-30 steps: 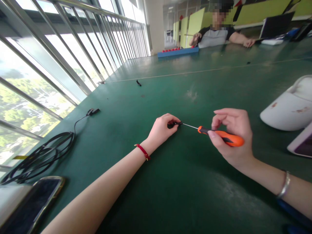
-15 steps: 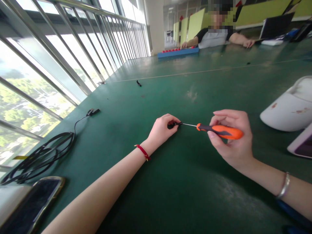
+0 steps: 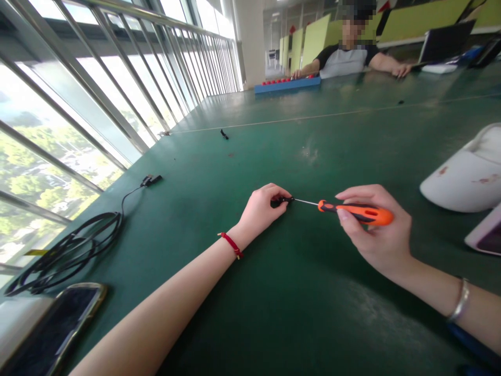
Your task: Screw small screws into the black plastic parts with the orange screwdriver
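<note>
My left hand (image 3: 266, 206) rests on the green table and pinches a small black part (image 3: 280, 201) between thumb and fingers; most of it is hidden, and its kind I cannot make out. An orange and dark grey screwdriver (image 3: 366, 213) lies nearly level in my right hand (image 3: 381, 227), held by the handle between thumb and fingers. Its thin metal shaft points left, and the tip meets the right end of the black part. A red cord bracelet (image 3: 231, 245) circles my left wrist.
Coiled black cable (image 3: 74, 250) and a phone (image 3: 58, 326) lie at the left on the table (image 3: 313, 313). To the right are a white container (image 3: 465, 172) and a pale-edged device (image 3: 485, 235). A small black piece (image 3: 224, 134) lies farther off. Across sits a person (image 3: 344, 62) by a blue rack (image 3: 287, 86).
The screwdriver's handle has turned about its length, and the fingers of my right hand have shifted round it. My left hand keeps its hold on the black part.
</note>
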`<act>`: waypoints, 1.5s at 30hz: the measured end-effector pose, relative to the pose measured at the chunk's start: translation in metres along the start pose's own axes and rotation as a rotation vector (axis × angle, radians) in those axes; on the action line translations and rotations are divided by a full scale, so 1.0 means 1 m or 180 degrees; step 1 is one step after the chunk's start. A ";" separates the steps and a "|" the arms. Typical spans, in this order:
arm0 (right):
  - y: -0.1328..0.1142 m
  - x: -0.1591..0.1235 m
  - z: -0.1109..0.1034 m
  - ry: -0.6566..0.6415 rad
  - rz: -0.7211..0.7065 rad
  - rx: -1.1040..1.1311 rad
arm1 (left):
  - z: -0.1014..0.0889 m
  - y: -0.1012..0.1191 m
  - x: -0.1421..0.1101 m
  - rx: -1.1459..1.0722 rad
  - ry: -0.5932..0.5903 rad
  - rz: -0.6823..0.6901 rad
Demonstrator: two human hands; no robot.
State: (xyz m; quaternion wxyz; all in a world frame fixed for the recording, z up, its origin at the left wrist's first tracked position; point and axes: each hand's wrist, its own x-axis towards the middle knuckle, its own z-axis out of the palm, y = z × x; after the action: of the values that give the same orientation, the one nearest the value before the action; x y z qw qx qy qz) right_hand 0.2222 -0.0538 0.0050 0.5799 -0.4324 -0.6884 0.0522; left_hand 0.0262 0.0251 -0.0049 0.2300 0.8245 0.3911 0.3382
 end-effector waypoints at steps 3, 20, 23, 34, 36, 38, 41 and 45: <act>0.007 0.000 0.002 0.0185 0.0002 0.0289 | 0.000 -0.001 0.000 -0.0001 0.0003 0.0018; 0.004 0.002 0.003 0.0193 -0.0062 0.0339 | 0.001 0.000 0.000 0.0027 -0.0012 0.0038; 0.004 0.003 0.002 -0.0007 0.0036 0.0506 | 0.000 0.001 -0.001 0.0021 -0.0021 0.0032; -0.004 0.001 0.000 -0.0015 -0.0103 0.0042 | 0.001 -0.001 0.000 0.0036 -0.0014 0.0039; 0.002 0.001 0.001 0.0043 -0.0096 0.0227 | 0.001 -0.001 0.000 0.0029 -0.0021 0.0050; 0.004 0.001 0.001 -0.0127 -0.0056 0.0343 | 0.000 -0.001 0.000 0.0033 -0.0027 0.0051; 0.001 0.002 -0.001 -0.0387 -0.0010 0.0185 | 0.000 -0.001 0.000 0.0041 -0.0032 0.0037; -0.009 0.003 -0.003 -0.0460 -0.0036 -0.0169 | 0.000 0.000 0.000 0.0028 -0.0031 0.0028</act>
State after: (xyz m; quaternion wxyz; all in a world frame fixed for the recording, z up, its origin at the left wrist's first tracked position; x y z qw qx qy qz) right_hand 0.2203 -0.0584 0.0131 0.5174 -0.4389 -0.7320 0.0618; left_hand 0.0259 0.0250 -0.0050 0.2269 0.8288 0.3878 0.3334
